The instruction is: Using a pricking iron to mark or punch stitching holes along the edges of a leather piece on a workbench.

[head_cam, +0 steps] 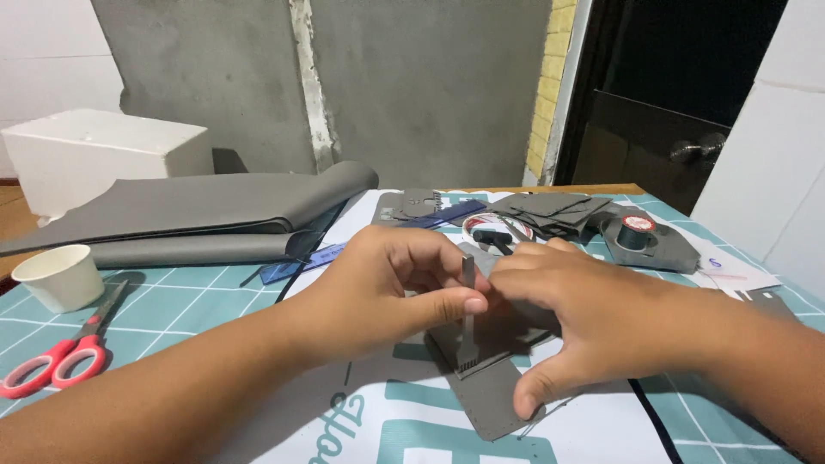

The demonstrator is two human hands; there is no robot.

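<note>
Chisel (467, 320): slim metal pricking tool, upright, toothed end down on grey leather piece (490, 391) at centre of cutting mat (172, 314). Left hand (391, 288) closed on shaft, thumb and fingers pinching near the top. Right hand (567, 322) spread flat over the leather just beside the tool, thumb pressing the lower edge, fingertips touching the shaft; gripping nothing, only holding down. Leather piece partly hidden under both hands, row of stitch holes faintly along one edge.

Underneath, white sheet with large teal lettering (387, 430), lying on the teal gridded mat.

Left, near: red-handled scissors (60, 357), blades closed, pointing up-right. Just beyond, white paper cup (58, 275), upright.

Middle distance, beyond hands: blue ruler (301, 262), partly under grey material. White-and-red round roll (494, 228) with black tool lying across. Stack of cut grey pieces (550, 206). Right of that, black thread spool with round red top label (638, 230), standing on a grey scrap. White paper slips with small pink and blue marks (730, 271) at right edge.

Far left: long folded grey leather sheets (198, 215), white foam box (103, 155) behind. Farthest: grey concrete wall (412, 86), yellow brick strip, dark doorway (687, 77) with round knob.
</note>
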